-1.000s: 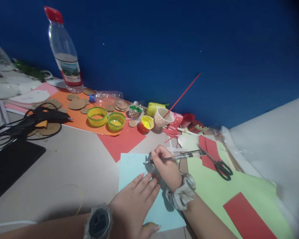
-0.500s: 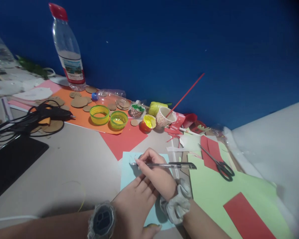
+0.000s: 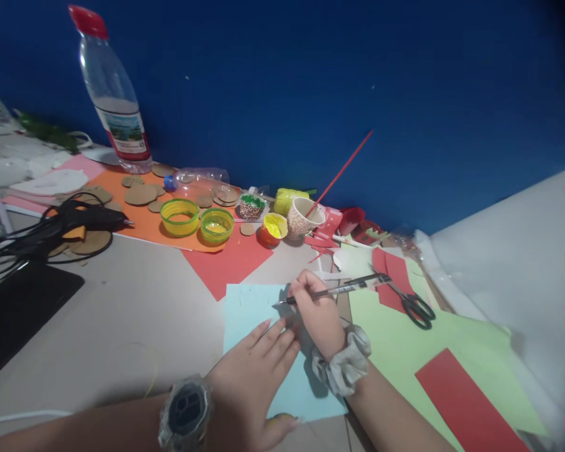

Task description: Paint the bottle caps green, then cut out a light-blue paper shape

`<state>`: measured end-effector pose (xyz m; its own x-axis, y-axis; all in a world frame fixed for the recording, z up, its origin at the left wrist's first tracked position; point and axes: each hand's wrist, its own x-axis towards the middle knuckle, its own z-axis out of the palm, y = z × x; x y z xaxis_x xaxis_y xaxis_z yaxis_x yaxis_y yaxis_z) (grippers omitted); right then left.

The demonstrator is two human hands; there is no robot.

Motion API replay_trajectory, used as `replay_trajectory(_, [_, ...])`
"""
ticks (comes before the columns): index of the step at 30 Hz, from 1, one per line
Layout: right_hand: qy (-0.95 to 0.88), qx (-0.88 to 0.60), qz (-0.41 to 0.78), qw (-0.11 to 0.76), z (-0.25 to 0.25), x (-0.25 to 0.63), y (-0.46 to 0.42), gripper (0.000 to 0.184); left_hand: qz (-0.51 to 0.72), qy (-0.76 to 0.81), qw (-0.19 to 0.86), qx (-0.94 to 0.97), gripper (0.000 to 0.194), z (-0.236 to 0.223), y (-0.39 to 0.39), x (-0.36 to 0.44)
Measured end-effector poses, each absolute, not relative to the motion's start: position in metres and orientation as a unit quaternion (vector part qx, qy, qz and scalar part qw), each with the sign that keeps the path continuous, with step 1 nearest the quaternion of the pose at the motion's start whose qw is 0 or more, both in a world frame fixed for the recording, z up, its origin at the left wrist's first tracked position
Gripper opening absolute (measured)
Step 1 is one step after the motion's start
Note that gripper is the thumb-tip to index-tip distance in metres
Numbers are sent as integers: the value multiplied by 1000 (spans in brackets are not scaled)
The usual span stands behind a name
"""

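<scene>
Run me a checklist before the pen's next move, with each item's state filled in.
1. Pen gripped in the right hand: ok.
2. Left hand resting on the blue sheet: ok.
3. Pen tip touching the sheet: cannot tell.
4. Sheet unmarked: not ok, faint marks near its top edge.
5. Scissors off the blue sheet: ok.
6. Yellow paint cup off the blue sheet: ok.

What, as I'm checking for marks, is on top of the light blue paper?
The left hand rests on the light blue paper; the right hand, holding a pen, is over it. Faint marks show near the paper's far edge. Any marks beneath the hands are covered.
</scene>
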<state>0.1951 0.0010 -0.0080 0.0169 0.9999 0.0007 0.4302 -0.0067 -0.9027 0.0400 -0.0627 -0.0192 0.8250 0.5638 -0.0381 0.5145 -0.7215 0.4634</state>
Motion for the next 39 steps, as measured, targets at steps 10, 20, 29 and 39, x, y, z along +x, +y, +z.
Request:
replay_trajectory(10, [-631, -608, 332, 349, -10, 195, 2, 27, 71, 291, 204, 932, 64, -23, -65, 41])
replay_trajectory(20, [-615, -546, 475, 312, -2, 178, -8, 30, 98, 295, 219, 925, 68, -17, -66, 37])
replay_trajectory(29, [-634, -580, 436, 267, -2, 174, -8, 28, 51, 285, 244, 925, 72, -8, -60, 39])
replay_trajectory(39, [-583, -595, 413, 370, -12, 199, -2, 26, 28, 271, 270, 924, 72, -17, -58, 40])
